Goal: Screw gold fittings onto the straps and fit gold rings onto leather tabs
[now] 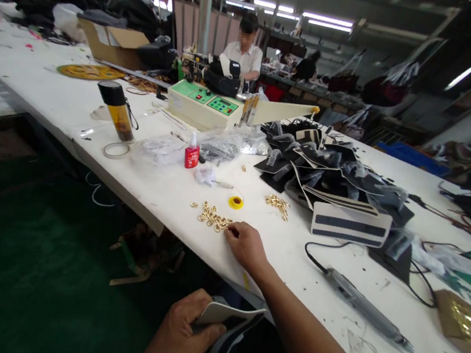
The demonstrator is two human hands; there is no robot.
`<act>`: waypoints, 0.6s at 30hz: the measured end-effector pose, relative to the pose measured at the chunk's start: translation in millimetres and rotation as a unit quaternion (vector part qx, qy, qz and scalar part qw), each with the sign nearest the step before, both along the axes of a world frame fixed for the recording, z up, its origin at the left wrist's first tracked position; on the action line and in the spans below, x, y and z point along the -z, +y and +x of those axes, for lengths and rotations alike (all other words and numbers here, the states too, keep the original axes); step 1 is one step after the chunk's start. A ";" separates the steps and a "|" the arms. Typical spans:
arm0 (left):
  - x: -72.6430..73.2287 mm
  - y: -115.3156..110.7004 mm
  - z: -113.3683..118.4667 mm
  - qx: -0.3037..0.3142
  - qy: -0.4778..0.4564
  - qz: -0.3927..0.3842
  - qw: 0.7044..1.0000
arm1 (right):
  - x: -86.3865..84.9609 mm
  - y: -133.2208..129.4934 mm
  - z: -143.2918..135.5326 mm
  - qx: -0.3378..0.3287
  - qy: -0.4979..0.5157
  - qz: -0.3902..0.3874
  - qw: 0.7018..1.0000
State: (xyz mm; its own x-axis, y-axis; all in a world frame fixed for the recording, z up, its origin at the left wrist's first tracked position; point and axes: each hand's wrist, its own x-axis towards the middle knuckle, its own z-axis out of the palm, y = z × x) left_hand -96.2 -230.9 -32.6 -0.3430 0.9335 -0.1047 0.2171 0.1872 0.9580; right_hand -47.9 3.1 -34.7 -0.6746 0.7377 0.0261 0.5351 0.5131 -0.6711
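Down by the table edge, a folded pale-and-dark piece (231,316) is pinched between the left hand's (185,330) fingers — and the right hand's (247,247) fingers are curled together at the gold rings (213,218) on the white worktop (163,190).

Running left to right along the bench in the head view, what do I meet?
Black-lidded bottle, red bottle, yellow spool, the smaller, right-hand pile of gold rings, striped panel, brown box of gold pieces.
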 end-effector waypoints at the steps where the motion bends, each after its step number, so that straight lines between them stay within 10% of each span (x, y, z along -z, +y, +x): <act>1: -2.2 -1.8 -0.6 0.000 0.009 0.015 1.000 | -2.8 -2.8 5.2 0.007 0.007 -0.024 1.000; 10: -17.5 -14.6 -3.4 0.089 0.231 0.298 0.922 | -67.6 -62.3 117.2 -0.023 0.168 -0.437 0.883; 18: -51.7 -8.6 22.4 0.154 0.362 0.361 0.846 | -83.8 -89.1 179.3 -0.116 0.106 -0.476 0.865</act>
